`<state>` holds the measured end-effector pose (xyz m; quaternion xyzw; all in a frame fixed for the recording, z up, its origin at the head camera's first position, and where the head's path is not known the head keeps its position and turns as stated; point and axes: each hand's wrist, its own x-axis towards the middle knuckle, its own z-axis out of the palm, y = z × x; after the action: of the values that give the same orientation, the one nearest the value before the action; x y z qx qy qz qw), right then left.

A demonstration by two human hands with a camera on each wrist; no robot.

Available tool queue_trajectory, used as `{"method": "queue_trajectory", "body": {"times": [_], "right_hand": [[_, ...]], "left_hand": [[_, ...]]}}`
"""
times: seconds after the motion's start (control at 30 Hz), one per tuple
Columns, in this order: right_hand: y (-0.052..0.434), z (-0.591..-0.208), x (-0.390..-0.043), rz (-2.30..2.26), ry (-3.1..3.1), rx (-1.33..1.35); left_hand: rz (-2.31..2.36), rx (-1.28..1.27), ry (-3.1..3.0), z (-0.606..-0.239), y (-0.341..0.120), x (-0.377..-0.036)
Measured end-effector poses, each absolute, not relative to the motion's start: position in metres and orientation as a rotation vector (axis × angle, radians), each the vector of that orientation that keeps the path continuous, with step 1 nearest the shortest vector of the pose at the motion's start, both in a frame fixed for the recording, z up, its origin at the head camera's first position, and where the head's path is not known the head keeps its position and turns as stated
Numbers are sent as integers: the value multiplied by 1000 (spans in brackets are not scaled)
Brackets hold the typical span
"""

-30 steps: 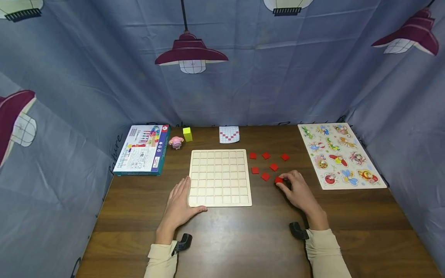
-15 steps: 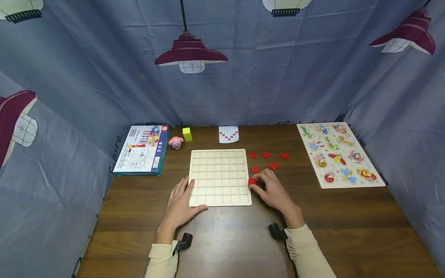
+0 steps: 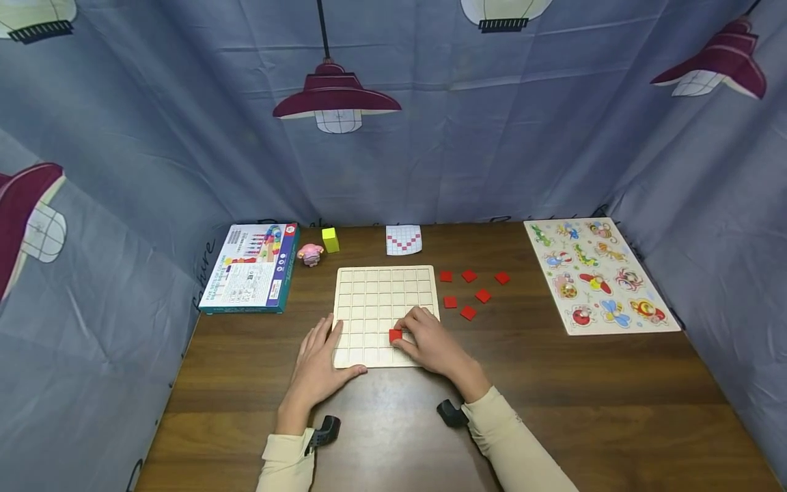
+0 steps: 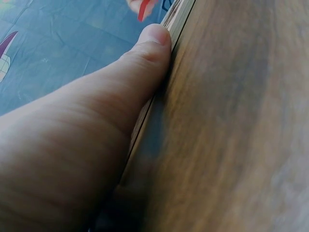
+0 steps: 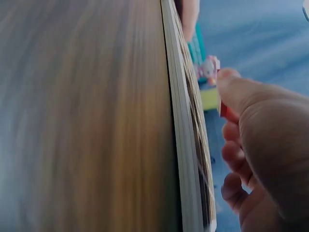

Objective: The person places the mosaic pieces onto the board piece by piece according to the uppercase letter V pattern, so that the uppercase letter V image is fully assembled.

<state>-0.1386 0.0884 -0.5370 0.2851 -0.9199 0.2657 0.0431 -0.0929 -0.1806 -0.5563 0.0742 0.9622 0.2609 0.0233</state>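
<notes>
Small red square tile [image 3: 395, 335], flat over pale wooden grid board [image 3: 369, 301], lower right cells

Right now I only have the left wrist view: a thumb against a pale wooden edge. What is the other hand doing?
Observer: The right hand pinches a red square tile over the pale wooden grid board, near its lower rows.
Operator: Any tiles left off the board?
Observer: Six loose red tiles lie on the brown table, right of the board.
Operator: Is my left hand gripping the board?
Observer: No, the left hand lies flat at the board's lower left corner, thumb along its near edge.
</notes>
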Motion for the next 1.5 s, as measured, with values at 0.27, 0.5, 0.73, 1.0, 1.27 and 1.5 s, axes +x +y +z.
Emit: {"method": "queue_trajectory", "body": {"times": [0.27, 0.5, 0.73, 1.0, 1.27, 1.5], "right_hand": [[68, -539, -139, 692, -2815, 900], [64, -541, -139, 600, -2806, 906], [61, -538, -139, 603, -2848, 876], [60, -538, -139, 692, -2848, 859], [61, -540, -142, 785, -2822, 848], [68, -537, -141, 871, -2849, 838]], "left_hand": [[781, 220, 2962, -557, -181, -93], [784, 209, 2964, -558, -181, -94], [782, 191, 2960, -558, -181, -94], [785, 200, 2973, -556, -181, -92], [784, 182, 2961, -556, -180, -94], [789, 198, 2971, -556, -179, -94]]}}
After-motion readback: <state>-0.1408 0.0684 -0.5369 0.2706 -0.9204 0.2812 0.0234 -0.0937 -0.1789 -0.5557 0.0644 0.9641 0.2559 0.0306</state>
